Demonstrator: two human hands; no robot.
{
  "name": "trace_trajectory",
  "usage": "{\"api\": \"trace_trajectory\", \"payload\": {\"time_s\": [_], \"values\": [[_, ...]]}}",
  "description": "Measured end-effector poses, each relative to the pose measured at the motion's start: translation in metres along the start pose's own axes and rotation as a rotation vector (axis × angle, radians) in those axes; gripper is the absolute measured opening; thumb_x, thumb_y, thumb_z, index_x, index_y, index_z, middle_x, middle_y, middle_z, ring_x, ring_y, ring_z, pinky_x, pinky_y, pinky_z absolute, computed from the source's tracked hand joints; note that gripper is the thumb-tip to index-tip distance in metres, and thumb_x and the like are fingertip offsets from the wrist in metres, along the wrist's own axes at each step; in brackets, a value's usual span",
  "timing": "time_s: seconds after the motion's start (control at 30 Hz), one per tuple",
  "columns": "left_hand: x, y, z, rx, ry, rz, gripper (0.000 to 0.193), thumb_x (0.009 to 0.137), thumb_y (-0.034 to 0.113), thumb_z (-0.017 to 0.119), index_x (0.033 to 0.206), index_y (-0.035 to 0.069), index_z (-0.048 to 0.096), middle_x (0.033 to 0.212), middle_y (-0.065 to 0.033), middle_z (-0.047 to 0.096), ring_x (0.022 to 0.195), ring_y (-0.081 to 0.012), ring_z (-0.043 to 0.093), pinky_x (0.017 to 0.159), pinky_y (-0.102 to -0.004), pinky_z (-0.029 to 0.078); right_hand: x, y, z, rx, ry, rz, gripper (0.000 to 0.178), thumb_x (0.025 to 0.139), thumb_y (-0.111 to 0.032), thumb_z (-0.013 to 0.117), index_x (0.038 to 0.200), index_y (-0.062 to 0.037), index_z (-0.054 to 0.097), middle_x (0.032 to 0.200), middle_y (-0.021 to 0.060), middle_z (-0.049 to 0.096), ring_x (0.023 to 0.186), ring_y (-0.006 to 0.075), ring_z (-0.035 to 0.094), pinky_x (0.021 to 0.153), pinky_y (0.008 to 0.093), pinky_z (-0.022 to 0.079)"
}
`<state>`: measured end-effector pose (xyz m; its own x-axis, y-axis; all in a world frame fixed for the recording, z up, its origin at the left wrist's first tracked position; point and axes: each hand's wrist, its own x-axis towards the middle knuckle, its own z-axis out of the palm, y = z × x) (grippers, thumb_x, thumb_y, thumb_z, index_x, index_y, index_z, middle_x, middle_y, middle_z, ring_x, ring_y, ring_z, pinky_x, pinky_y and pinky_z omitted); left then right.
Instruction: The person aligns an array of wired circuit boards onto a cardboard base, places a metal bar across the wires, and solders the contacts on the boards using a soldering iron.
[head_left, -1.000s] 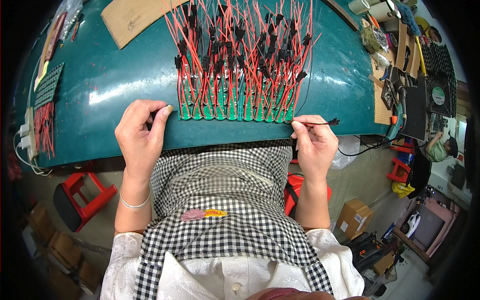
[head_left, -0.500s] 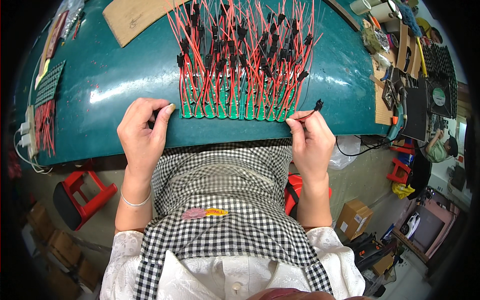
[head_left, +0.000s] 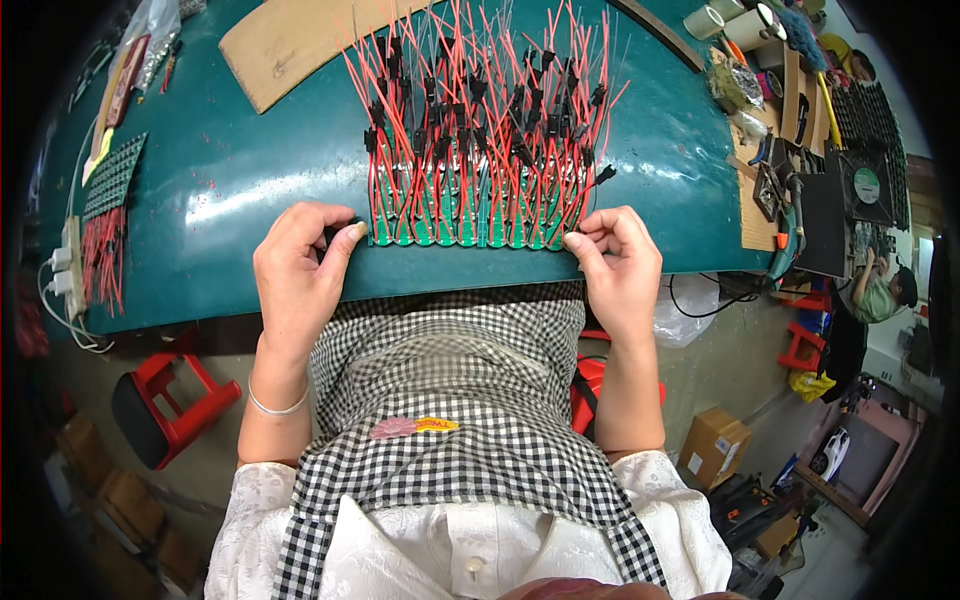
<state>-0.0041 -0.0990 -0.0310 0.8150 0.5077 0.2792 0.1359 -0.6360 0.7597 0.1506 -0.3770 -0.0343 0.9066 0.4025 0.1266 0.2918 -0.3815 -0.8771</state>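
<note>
A panel of green circuit boards lies near the table's front edge. Red and black wires rise from it, tipped with black connectors. My left hand is closed, thumb and forefinger pinched at the panel's front left corner. At the front right corner my right hand pinches the board edge, the thumb tip against it. Just beyond the right fingers one wire leans out, its black connector pointing away to the right. The fingers partly hide both corners.
Another wired board panel lies at the left beside a white power strip. A brown board lies at the back. Tools and cardboard crowd the right end. Red stools stand below the table.
My left hand has moved right to the panel's corner. The wire that lay over my right fingers is now beyond them, and the right hand has settled on the right corner.
</note>
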Motion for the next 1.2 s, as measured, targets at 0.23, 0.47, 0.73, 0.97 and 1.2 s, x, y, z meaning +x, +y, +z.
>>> {"api": "trace_trajectory", "payload": {"time_s": [0.23, 0.47, 0.73, 0.97, 1.2], "values": [[0.000, 0.003, -0.001, 0.051, -0.063, 0.012, 0.019, 0.083, -0.002, 0.079, 0.100, -0.003, 0.072, 0.086, -0.0040, 0.066, 0.065, -0.0096, 0.046, 0.060, -0.0253, 0.042, 0.000, 0.001, -0.005, 0.252, 0.051, 0.176, 0.010, 0.097, -0.002, 0.069, 0.103, 0.0031, 0.062, 0.088, 0.0025, 0.064, 0.068, 0.0028, 0.058, 0.057, 0.0211, 0.052], [0.003, 0.013, -0.002, 0.027, -0.098, 0.013, 0.023, 0.082, -0.001, 0.081, 0.103, -0.002, 0.073, 0.088, -0.0042, 0.066, 0.064, -0.0105, 0.044, 0.059, -0.0264, 0.041, -0.001, -0.004, -0.009, 0.072, 0.055, 0.170, 0.033, 0.091, 0.001, 0.071, 0.124, 0.0055, 0.065, 0.096, 0.0082, 0.068, 0.069, 0.0087, 0.061, 0.061, 0.0251, 0.055], [0.007, 0.005, 0.002, 0.044, -0.128, -0.098, 0.033, 0.073, 0.005, 0.090, 0.103, -0.001, 0.076, 0.083, -0.0056, 0.066, 0.069, -0.0109, 0.055, 0.062, -0.0262, 0.045, 0.021, -0.009, -0.029, -0.128, -0.283, 0.145, 0.052, 0.084, 0.005, 0.074, 0.134, 0.0071, 0.061, 0.100, 0.0090, 0.065, 0.070, 0.0128, 0.063, 0.062, 0.0302, 0.053], [0.012, 0.000, 0.004, -0.170, -0.189, -0.380, 0.029, 0.077, 0.008, 0.090, 0.098, -0.007, 0.075, 0.078, -0.0060, 0.074, 0.068, -0.0068, 0.062, 0.063, -0.0241, 0.052, 0.027, -0.004, -0.032, 0.327, -0.365, 0.423, 0.050, 0.090, 0.012, 0.064, 0.138, 0.0070, 0.049, 0.118, 0.0138, 0.059, 0.078, 0.0156, 0.069, 0.052, 0.0258, 0.058], [0.012, -0.013, 0.002, -0.665, -0.188, -0.449, 0.022, 0.086, 0.004, 0.083, 0.102, -0.002, 0.069, 0.081, -0.0037, 0.071, 0.067, -0.0079, 0.063, 0.060, -0.0235, 0.052, 0.025, 0.009, -0.023, 0.937, -0.392, 0.402, 0.056, 0.092, 0.008, 0.066, 0.141, 0.0052, 0.040, 0.127, 0.0210, 0.066, 0.107, 0.0256, 0.072, 0.086, 0.0394, 0.066]]}}
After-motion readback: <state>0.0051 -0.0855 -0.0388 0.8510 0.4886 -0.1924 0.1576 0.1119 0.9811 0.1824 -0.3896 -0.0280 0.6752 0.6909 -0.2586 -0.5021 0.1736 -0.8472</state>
